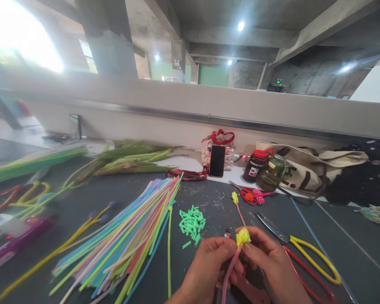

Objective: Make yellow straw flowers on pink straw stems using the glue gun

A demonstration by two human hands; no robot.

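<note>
One left hand [204, 267] and one right hand [270, 255] are pinching a crinkled yellow blossom [243, 237] and its smooth pink stem [229, 270], right of the heap of short green tubes [192, 221]. Both are curling inward, fingertips meeting at the blossom, which is sitting between them. Long, slender pastel strands [126, 236] are fanning out left of the heap; scissors [284, 239] with looped yellow and red handles are lying farther to its right.
</note>
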